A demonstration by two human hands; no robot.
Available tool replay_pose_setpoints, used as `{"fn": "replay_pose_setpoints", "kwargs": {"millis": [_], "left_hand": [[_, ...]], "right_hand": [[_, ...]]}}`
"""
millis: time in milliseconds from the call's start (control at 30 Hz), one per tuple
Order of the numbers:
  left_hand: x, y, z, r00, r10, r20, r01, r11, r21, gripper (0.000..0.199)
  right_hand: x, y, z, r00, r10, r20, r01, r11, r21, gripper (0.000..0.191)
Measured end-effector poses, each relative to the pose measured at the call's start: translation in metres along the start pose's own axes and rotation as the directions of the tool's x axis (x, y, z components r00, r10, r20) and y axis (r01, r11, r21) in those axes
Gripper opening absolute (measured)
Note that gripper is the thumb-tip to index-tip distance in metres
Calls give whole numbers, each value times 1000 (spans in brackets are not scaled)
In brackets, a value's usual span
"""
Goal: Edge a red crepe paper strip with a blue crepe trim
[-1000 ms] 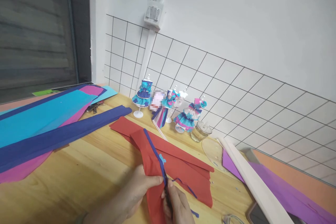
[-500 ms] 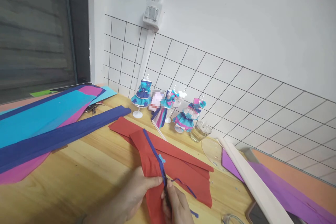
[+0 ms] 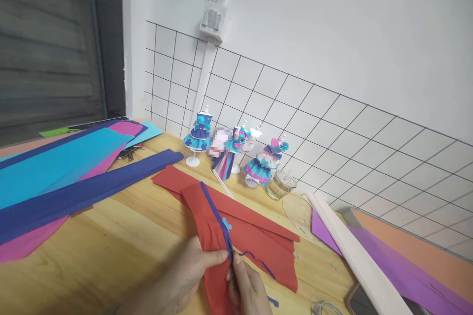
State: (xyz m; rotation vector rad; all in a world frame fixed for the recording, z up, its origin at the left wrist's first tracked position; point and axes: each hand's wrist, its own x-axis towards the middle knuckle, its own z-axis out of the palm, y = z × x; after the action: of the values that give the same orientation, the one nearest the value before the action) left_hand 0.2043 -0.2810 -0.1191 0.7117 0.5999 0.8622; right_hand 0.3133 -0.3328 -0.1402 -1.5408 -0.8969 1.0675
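Observation:
My left hand (image 3: 194, 266) pinches a narrow dark-blue paper strip (image 3: 213, 206) together with a folded piece of red crepe paper (image 3: 201, 214) under it. In my right hand (image 3: 252, 285) are dark scissors (image 3: 233, 270), their tips at the blue strip right beside my left thumb. The scissors are mostly hidden by my fingers. Beneath both hands lies a larger folded red sheet (image 3: 266, 236). A small light-blue paper flower (image 3: 226, 224) rests on it, and a thin blue offcut (image 3: 260, 260) curls to the right of the scissors.
Blue, turquoise and pink paper (image 3: 70, 162) covers the table's left. Small dress forms in paper dresses (image 3: 198, 133) stand at the back, beside a glass (image 3: 281, 185). A pale paper roll (image 3: 354, 251), purple paper (image 3: 402, 266) and a phone (image 3: 360, 300) lie at right.
The hands, scissors and paper hold almost the same place. The scissors have shifted very slightly at the strip, and the whole view has drifted a little.

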Motion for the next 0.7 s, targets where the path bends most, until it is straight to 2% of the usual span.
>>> {"fn": "replay_pose_setpoints", "kwargs": {"millis": [267, 433, 700], "left_hand": [[-1, 2, 1, 1000, -17, -16, 17, 1000, 1, 55], [-3, 4, 3, 1000, -16, -5, 16, 1000, 1, 60], [-1, 1, -1, 999, 7, -47, -5, 1000, 25, 58]], "right_hand": [[-7, -15, -1, 997, -66, -44, 64, 997, -46, 55], [-9, -17, -4, 999, -33, -41, 30, 998, -62, 55], [-10, -17, -6, 991, -111, -74, 103, 990, -98, 51]]}}
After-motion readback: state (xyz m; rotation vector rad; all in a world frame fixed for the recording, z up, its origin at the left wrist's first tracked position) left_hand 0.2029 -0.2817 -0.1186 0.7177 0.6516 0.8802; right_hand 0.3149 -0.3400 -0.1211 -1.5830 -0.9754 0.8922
